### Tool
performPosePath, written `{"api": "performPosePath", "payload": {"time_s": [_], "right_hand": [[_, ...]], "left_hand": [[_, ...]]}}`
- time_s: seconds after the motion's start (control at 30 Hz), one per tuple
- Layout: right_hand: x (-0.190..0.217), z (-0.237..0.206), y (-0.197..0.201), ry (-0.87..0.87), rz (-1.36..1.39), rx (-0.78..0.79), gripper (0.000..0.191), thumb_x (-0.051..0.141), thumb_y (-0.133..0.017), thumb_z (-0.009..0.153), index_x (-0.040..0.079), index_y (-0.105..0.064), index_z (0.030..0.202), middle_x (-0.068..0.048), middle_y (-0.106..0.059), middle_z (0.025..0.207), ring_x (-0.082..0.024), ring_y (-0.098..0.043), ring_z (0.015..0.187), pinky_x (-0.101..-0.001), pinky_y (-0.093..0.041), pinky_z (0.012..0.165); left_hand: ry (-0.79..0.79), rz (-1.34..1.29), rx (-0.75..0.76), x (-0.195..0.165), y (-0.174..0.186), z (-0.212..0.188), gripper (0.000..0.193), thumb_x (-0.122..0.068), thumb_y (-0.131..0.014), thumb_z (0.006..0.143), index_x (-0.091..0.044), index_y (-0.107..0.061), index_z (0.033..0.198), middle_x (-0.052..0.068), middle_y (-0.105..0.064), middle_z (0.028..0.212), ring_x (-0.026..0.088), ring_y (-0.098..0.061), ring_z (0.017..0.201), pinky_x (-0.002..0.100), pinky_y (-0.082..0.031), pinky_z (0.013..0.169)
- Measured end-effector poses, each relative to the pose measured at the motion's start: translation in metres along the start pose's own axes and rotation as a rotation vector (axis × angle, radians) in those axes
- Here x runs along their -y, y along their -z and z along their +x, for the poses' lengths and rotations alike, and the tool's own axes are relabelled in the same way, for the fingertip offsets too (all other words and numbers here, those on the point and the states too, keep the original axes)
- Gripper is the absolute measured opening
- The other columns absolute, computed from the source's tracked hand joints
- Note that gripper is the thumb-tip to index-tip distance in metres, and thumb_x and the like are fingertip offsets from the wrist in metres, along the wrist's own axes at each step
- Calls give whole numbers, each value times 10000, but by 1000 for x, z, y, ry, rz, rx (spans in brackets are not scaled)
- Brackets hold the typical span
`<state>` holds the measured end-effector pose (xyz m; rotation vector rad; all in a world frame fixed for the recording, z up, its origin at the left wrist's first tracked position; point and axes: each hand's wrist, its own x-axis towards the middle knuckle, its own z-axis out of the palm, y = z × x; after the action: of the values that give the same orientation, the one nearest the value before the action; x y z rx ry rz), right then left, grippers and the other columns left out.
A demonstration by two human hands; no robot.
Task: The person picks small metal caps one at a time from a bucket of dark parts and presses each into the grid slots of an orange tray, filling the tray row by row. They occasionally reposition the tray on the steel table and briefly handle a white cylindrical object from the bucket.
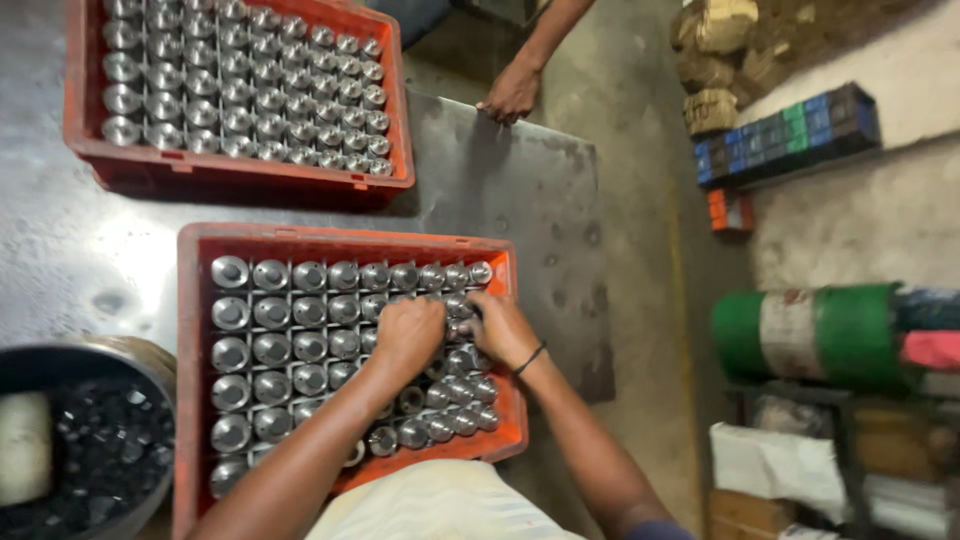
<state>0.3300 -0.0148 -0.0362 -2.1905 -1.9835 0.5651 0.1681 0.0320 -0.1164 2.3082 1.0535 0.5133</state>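
Observation:
An orange plastic crate sits in front of me on a grey metal table, filled with rows of shiny metal cylindrical parts. My left hand is curled down over parts near the crate's middle right. My right hand is right beside it, fingers closed on parts in the same spot, a dark band on its wrist. What each hand grips is hidden under the fingers.
A second orange crate of similar metal parts stands farther back. A dark round bowl of small dark pieces is at the near left. Another person's hand rests on the table's far edge. Boxes and green rolls lie on the floor at right.

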Motion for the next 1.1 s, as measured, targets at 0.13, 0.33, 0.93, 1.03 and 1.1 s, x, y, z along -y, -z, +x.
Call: {"api": "performPosePath", "payload": {"time_s": [0.13,0.33,0.93,1.03,1.1], "right_hand": [[1,0,10,-54,-89,39,454,66,-799,733,70,-683,1172,-224,-721,952,-435,-695,899,-489,-553,748],[-11,-1,15,-74,-13,68,385,113,-749,818,89,-652,1189,-174,-721,907,-348,-747,846,-439,-578,726],[27,-140,14,114,202,-342,135,53,-797,993,6,-696,1069,-154,-715,1001,-281,-689,860,-375,-549,792],[31,-160,4,103,212,-319,115,38,-784,973,9,-692,1034,-146,-711,984,-292,-682,868,-373,-544,787],[32,-162,-1,189,150,-319,112,20,-783,959,16,-687,1016,-148,-712,993,-326,-681,921,-383,-543,803]], "left_hand": [[31,-77,12,-11,0,1,168,-152,-649,836,-109,-749,708,159,-733,744,311,-747,676,433,-573,572],[40,-79,12,-27,-20,9,250,-338,-732,804,-114,-764,699,124,-731,706,294,-737,678,404,-557,533],[516,-219,-509,84,218,-180,236,-205,-732,989,12,-709,898,183,-713,834,311,-712,705,413,-520,653],[803,15,-105,146,210,-222,298,-299,-748,964,-29,-685,1073,246,-699,988,399,-688,848,480,-530,733],[662,139,166,167,183,-238,437,-327,-771,885,-41,-623,1180,293,-662,1098,462,-656,943,522,-525,778]]}}
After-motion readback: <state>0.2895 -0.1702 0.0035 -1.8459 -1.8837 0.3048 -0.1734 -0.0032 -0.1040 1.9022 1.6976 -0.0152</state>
